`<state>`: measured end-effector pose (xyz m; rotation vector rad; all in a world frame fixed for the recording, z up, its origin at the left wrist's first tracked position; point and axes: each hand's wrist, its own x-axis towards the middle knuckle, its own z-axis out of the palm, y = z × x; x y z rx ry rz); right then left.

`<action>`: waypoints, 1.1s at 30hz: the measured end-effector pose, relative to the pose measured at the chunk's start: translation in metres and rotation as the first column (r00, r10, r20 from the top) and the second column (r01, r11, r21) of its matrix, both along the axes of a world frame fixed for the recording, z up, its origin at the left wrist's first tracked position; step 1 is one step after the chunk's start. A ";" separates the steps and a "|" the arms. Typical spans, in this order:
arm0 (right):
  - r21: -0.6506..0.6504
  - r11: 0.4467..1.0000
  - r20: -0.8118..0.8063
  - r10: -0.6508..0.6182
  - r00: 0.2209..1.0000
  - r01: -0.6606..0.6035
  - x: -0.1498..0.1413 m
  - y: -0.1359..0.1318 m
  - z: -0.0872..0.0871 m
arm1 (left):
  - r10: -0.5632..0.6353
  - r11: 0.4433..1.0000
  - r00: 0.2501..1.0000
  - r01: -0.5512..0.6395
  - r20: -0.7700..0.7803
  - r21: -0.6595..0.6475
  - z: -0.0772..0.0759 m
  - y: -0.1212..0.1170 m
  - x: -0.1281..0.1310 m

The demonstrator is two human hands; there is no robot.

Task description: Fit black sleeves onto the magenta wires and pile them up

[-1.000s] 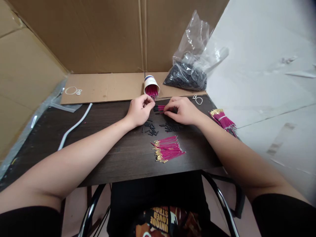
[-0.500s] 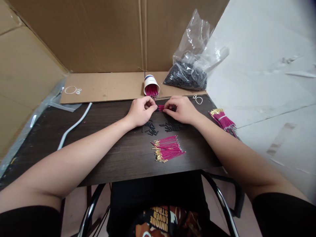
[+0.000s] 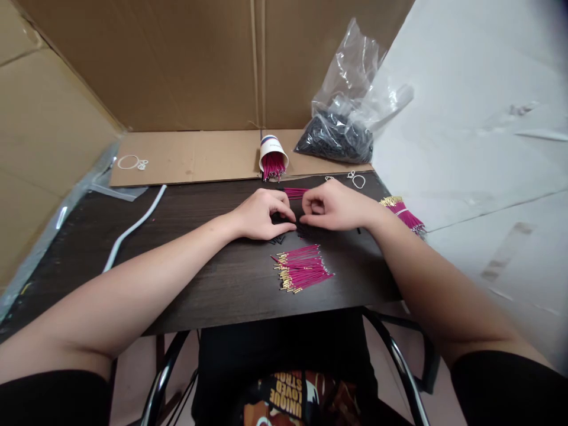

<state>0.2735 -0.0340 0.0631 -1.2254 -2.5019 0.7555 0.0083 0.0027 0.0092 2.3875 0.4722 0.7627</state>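
Observation:
My left hand [image 3: 268,214] is low over the loose short black tubes [image 3: 278,239], its thumb and index fingertips slightly apart. My right hand [image 3: 331,206] faces it from the other side, fingers curled with thumb and index close together at the tubes; anything between them is too small to make out. Both hands cover most of the tubes. Just beyond the fingers lies a row of magenta wires [image 3: 294,193] with black left ends. Nearer to me, a flat group of magenta wires with gold tips [image 3: 305,267] is spread on the dark table [image 3: 213,278].
At the back, a paper cup [image 3: 270,145] lies tipped, full of magenta wires. A clear bag of black tubes [image 3: 335,136] stands on the cardboard strip [image 3: 190,157]. A tied wire bundle [image 3: 403,214] is at right, rubber bands [image 3: 356,179] behind, a pale tube [image 3: 135,225] at left.
Both hands have come back toward me, away from the row of wires and down to the loose black tubes. The row now lies behind them, out of the fingers.

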 end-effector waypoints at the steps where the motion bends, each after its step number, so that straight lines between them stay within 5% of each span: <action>1: -0.055 0.996 0.013 0.068 0.998 -0.067 -0.002 -0.005 0.005 | 0.002 1.000 1.000 -0.002 0.003 0.004 -0.001 0.001 0.000; 7: -0.177 0.941 0.002 0.294 0.956 -0.289 -0.023 -0.031 0.013 | 0.033 0.999 0.999 -0.032 -0.017 0.016 -0.001 0.001 0.001; 20: -0.075 0.940 0.069 0.337 0.939 -0.332 -0.040 -0.045 0.008 | 0.126 0.992 0.990 -0.125 -0.059 0.021 0.000 -0.003 0.003; 26: -0.081 0.927 -0.098 0.358 0.928 -0.366 -0.029 -0.036 0.012 | 0.103 0.995 0.992 -0.104 -0.072 -0.001 0.001 -0.002 0.002; 33: 0.044 0.996 -0.294 0.089 0.952 -0.080 -0.014 -0.026 0.014 | 0.099 0.994 0.991 -0.094 -0.094 0.058 -0.001 -0.002 0.003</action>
